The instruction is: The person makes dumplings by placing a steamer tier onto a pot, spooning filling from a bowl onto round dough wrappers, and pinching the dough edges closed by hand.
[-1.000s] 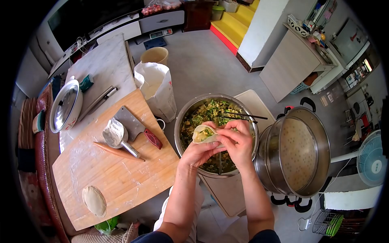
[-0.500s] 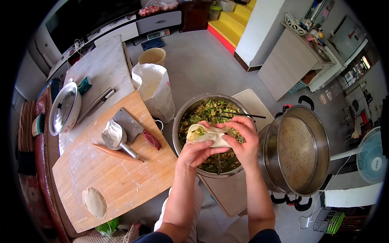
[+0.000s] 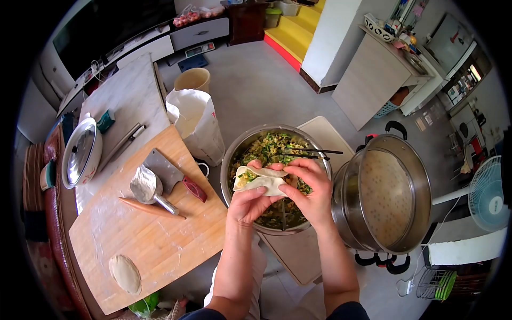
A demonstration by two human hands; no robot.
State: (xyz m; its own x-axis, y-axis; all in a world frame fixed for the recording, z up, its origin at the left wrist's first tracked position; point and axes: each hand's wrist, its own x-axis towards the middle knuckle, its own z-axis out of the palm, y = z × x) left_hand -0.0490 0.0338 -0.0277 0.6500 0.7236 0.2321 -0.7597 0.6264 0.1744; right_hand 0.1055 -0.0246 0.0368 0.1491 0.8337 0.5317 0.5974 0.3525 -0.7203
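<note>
Over a steel bowl of chopped green-and-yellow filling, a half-folded dumpling is held between both hands. Its pale dough is open at the left end, where some filling shows. My left hand is closed on it from below, thumb on the near side. With thumb and fingers, my right hand pinches the dough edges at the right end. Dark chopsticks lie across the bowl's right side. A flat oval dough wrapper rests on the wooden board at lower left.
On the board are a cleaver, a flour scoop and a rolling pin. A white flour sack stands behind the bowl. To the right is a large steamer pot, with a fan beyond it.
My right fingers have shifted slightly along the dough edge while pinching. The dumpling's open end still shows filling. The whole view has shifted a little.
</note>
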